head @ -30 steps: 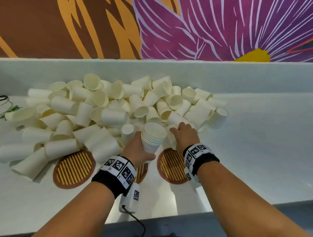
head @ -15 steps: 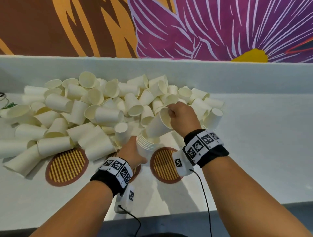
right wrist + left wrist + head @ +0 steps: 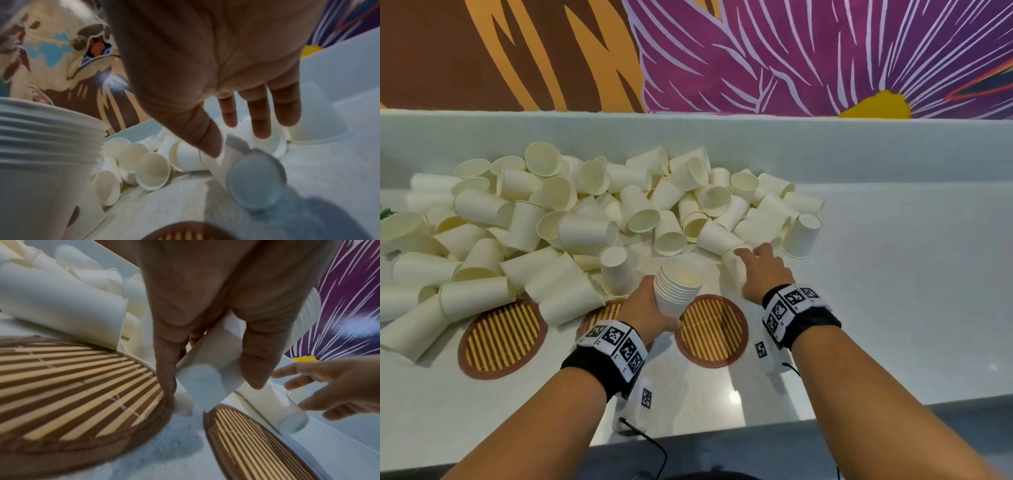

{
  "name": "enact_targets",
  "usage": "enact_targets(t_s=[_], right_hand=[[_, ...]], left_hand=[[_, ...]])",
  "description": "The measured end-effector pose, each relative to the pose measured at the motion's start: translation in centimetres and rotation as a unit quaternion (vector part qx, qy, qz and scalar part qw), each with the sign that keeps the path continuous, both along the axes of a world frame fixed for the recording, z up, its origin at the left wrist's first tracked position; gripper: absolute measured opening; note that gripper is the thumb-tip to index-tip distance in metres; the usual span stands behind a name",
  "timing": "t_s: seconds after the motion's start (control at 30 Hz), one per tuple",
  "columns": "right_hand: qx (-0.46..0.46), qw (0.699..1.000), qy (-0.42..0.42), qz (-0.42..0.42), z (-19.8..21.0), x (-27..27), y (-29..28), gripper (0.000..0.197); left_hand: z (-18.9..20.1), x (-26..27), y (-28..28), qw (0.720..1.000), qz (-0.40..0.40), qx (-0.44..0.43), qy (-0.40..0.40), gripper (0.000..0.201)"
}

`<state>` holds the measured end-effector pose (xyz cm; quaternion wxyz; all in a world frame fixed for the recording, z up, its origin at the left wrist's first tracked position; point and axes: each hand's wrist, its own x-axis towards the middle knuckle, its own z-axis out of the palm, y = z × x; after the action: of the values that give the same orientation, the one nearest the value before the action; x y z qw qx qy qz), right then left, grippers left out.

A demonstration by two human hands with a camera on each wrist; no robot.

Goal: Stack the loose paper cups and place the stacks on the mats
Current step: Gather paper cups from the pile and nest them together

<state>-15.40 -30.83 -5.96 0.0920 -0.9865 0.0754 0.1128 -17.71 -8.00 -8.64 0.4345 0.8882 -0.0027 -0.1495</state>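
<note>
My left hand (image 3: pixel 654 306) grips a stack of nested paper cups (image 3: pixel 677 289), rims up, just above the table between the middle mat (image 3: pixel 602 313) and the right mat (image 3: pixel 710 330). In the left wrist view its fingers (image 3: pixel 164 356) curl round the stack's base (image 3: pixel 205 374). My right hand (image 3: pixel 753 262) reaches over a loose cup (image 3: pixel 734 270) lying on its side at the pile's near right edge. Its fingers (image 3: pixel 259 116) are straight and spread above that cup (image 3: pixel 248 177), holding nothing. A third mat (image 3: pixel 503 339) lies at the left.
A big pile of loose cups (image 3: pixel 571 222) covers the table's left and middle, and some overlap the left and middle mats. One cup (image 3: pixel 801 236) stands upside down at the pile's right end. A white ledge (image 3: pixel 859 150) runs behind, and bare tabletop (image 3: pixel 911 291) lies to the right.
My right hand dropped the cup it held into the stack, then moved right and down to another loose cup. My left hand lowered the stack a little.
</note>
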Motion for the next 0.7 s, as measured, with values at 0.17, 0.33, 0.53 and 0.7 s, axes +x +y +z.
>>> enact_targets(t_s=[0.17,0.33,0.53,0.7], right_hand=[[0.041,0.998,-0.024,-0.033,-2.8,0.2,0.7,0.047],[0.079,0.99,-0.079,-0.082,-3.8,0.7,1.2,0.044],[0.043,0.998,-0.007,-0.048,-3.4,0.6,0.9,0.075],[0.075,0.994,-0.068,-0.036,-2.4,0.8,1.0,0.037]], left_hand=[[-0.6,0.0,-0.4,1.0,-0.007,0.017,0.004,0.076],[-0.7,0.0,-0.4,1.0,-0.008,0.029,0.006,0.079],[-0.5,-0.1,-0.1,0.999,-0.009,0.038,0.013,0.079],[-0.3,-0.4,0.2,0.998,-0.012,0.056,0.033,0.077]])
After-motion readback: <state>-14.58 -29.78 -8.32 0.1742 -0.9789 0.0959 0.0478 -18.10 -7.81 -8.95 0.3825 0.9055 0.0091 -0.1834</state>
